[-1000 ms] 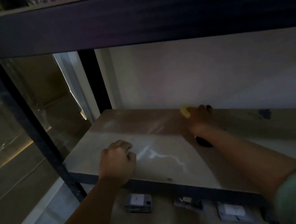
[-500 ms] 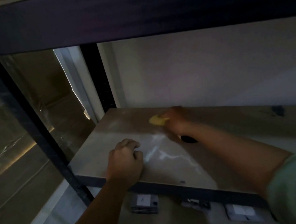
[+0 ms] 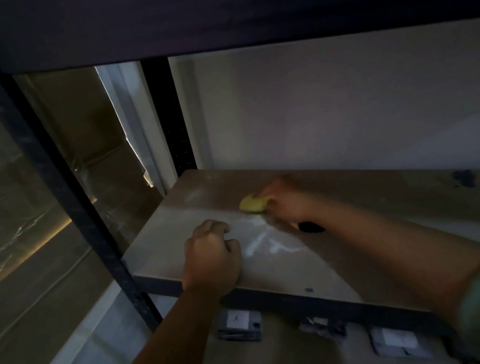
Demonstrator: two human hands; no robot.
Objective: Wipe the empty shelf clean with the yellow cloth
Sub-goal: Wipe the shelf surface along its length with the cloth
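Note:
The empty shelf (image 3: 176,244) is a pale board in a dark metal rack, dimly lit, with whitish smears near its middle. My right hand (image 3: 287,202) presses the bunched yellow cloth (image 3: 252,204) onto the board toward the back left; only the cloth's left part shows past my fingers. My left hand (image 3: 212,256) rests as a closed fist on the board near its front edge, holding nothing. A dark wristband shows under my right wrist.
The shelf above (image 3: 206,9) overhangs low. A black upright (image 3: 55,184) stands at the front left corner, another (image 3: 170,117) at the back left. Several small boxes (image 3: 240,325) lie on the shelf below. A pale wall (image 3: 345,103) backs the rack.
My right hand has swept the cloth leftward along the back of the board, from right of centre toward the left. My left fist has stayed in place.

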